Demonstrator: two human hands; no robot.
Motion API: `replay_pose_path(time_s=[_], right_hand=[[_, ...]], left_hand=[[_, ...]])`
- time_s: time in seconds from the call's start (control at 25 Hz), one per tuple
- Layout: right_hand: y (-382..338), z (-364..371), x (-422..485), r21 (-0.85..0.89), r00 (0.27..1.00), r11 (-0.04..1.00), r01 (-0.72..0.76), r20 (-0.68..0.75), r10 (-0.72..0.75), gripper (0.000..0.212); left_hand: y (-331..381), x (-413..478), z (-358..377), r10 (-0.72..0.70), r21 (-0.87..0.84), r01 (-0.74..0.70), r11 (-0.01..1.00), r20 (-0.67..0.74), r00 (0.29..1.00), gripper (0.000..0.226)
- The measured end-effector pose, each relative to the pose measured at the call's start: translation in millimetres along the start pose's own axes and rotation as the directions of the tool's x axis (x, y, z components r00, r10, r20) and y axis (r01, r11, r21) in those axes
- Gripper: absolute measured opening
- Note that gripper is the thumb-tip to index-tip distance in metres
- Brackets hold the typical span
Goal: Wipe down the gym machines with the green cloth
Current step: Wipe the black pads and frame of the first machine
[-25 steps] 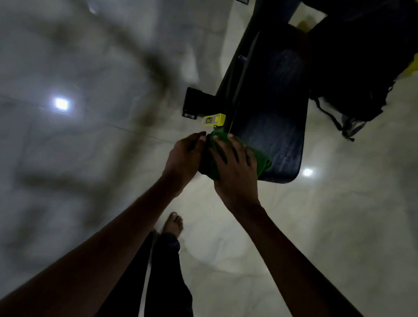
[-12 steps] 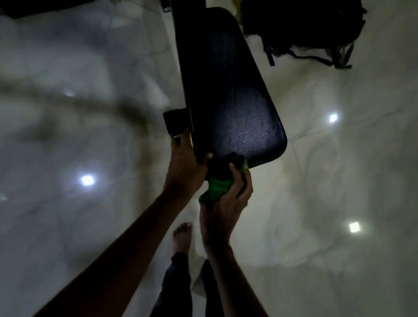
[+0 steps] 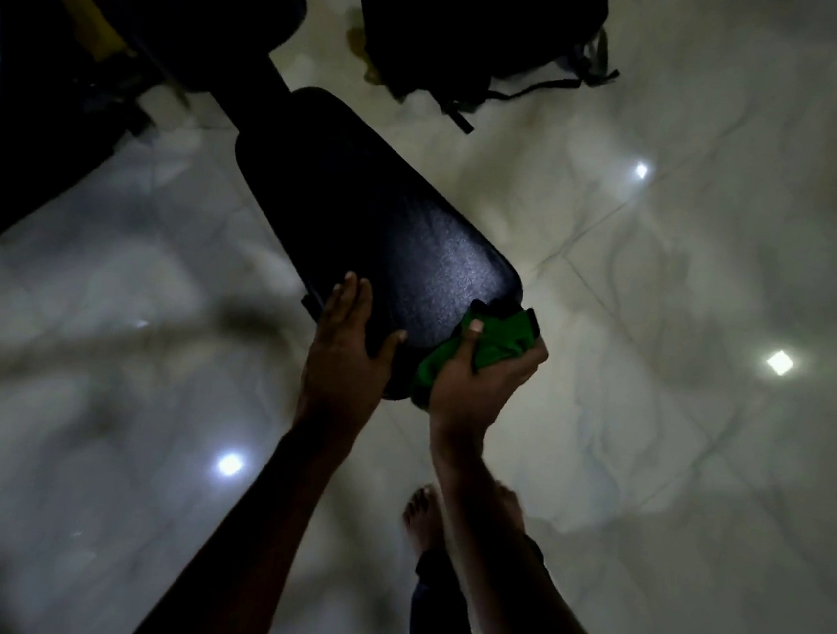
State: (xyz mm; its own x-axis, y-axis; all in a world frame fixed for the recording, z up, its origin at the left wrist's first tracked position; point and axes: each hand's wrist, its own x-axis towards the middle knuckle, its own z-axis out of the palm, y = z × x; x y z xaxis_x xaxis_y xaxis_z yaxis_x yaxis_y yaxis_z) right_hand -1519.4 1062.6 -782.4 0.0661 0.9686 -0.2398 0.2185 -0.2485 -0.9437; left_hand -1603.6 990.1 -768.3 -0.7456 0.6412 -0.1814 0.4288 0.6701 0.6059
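Observation:
A black padded bench seat [image 3: 380, 220] of a gym machine runs from upper left to the centre of the head view. My left hand [image 3: 345, 355] holds its near left edge, fingers along the side and thumb on top of the pad. My right hand [image 3: 477, 379] grips the bunched green cloth [image 3: 491, 340] against the seat's near right corner. Part of the cloth hangs below my palm.
A black backpack [image 3: 467, 27] with loose straps lies on the glossy marble floor [image 3: 676, 447] beyond the seat. A dark machine frame with yellow parts [image 3: 91, 24] fills the upper left. My bare feet [image 3: 424, 513] stand just behind my right arm.
The view has swung round the seat's end. My right hand has carried the cloth from the near edge to the right corner, and my left hand stays on the left edge.

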Motion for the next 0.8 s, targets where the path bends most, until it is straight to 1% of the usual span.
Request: replay_pose_path(time_s=[0.16, 0.24, 0.28, 0.36, 0.4, 0.44, 0.52, 0.64, 0.68, 0.72, 0.8], right_hand=[[10, -19, -2, 0.009, 0.989, 0.999, 0.042, 0.144, -0.043, 0.051], [8, -20, 11, 0.024, 0.987, 0.998, 0.054, 0.150, -0.057, 0.051], [7, -16, 23, 0.034, 0.992, 0.999, 0.027, 0.123, -0.031, 0.052], [2, -9, 50, 0.036, 0.994, 0.996, -0.083, 0.079, 0.080, 0.052], [2, -10, 57, 0.022, 0.988, 0.992, -0.121, 0.096, 0.118, 0.052], [3, -13, 58, 0.003, 0.983, 0.992, -0.127, 0.137, 0.125, 0.051], [4, -27, 51, -0.039, 0.968, 0.994, -0.100, 0.226, 0.107, 0.045], [-7, -38, 65, -0.097, 0.931, 0.989, -0.110, 0.340, 0.136, 0.033], [-12, -35, 78, -0.148, 0.916, 0.983, -0.108, 0.369, 0.156, 0.032], [-19, -32, 94, -0.211, 0.895, 0.972, -0.099, 0.408, 0.180, 0.032], [-31, -26, 124, -0.319, 0.819, 0.944, -0.088, 0.516, 0.251, 0.037]], left_hand=[[0, 18, 2, 0.010, -0.022, -0.009, 1.000, 0.005, 1.000, 0.084], [0, 20, 4, 0.001, -0.030, -0.001, 1.000, 0.008, 1.000, 0.084], [-1, 21, 4, -0.007, -0.027, 0.007, 1.000, 0.011, 1.000, 0.084], [-3, 24, 4, -0.011, -0.023, 0.011, 1.000, 0.010, 1.000, 0.085], [-2, 25, 3, -0.016, -0.019, 0.016, 1.000, -0.001, 1.000, 0.085], [1, 25, 2, -0.031, -0.019, 0.031, 0.999, -0.013, 0.999, 0.085], [9, 27, 2, -0.090, -0.010, 0.090, 0.996, -0.009, 0.996, 0.087], [24, 19, 15, -0.134, 0.057, 0.133, 0.989, 0.006, 0.991, 0.103], [27, 16, 20, -0.143, 0.065, 0.142, 0.988, 0.008, 0.990, 0.108], [29, 14, 22, -0.151, 0.060, 0.150, 0.987, 0.009, 0.989, 0.111], [29, 13, 24, -0.166, 0.057, 0.166, 0.985, 0.009, 0.986, 0.113]])
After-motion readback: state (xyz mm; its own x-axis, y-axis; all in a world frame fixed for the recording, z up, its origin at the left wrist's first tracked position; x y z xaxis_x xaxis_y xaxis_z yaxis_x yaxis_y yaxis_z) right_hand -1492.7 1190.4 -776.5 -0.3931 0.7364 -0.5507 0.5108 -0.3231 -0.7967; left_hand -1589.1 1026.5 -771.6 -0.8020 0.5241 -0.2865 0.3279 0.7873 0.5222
